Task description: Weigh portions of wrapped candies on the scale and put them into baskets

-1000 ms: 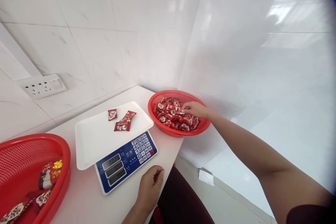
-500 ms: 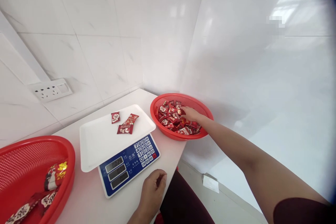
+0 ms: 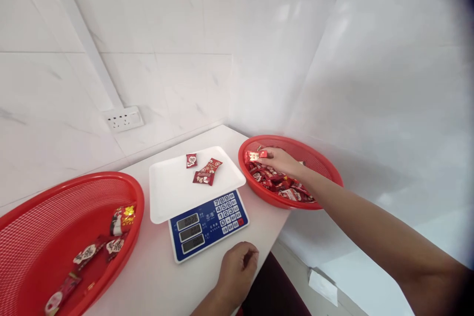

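My right hand [image 3: 280, 160] pinches a red wrapped candy [image 3: 255, 156] with gold marks, just above the right red basket [image 3: 335, 177]. Under it lie many more red-wrapped candies [image 3: 276, 180]. On the white tray of the digital scale [image 3: 168, 197] rest 3 wrapped candies: a small dark red one [image 3: 191, 160], a patterned one [image 3: 212, 165] and another [image 3: 203, 178] touching it. In front of the scale's blue keypad panel [image 3: 209, 224], my left hand [image 3: 239, 271] is at the table, fingers curled with nothing in them.
A larger red basket [image 3: 135, 192] on the left holds several wrapped candies, one with a gold end [image 3: 123, 218]. A wall socket [image 3: 124, 118] is behind the scale. White walls meet behind the table corner. A white sheet [image 3: 323, 286] lies on the floor.
My right hand has lifted a red candy from the pile and moved slightly left with it. My view has turned left, showing more of the left basket. My left hand stays curled.
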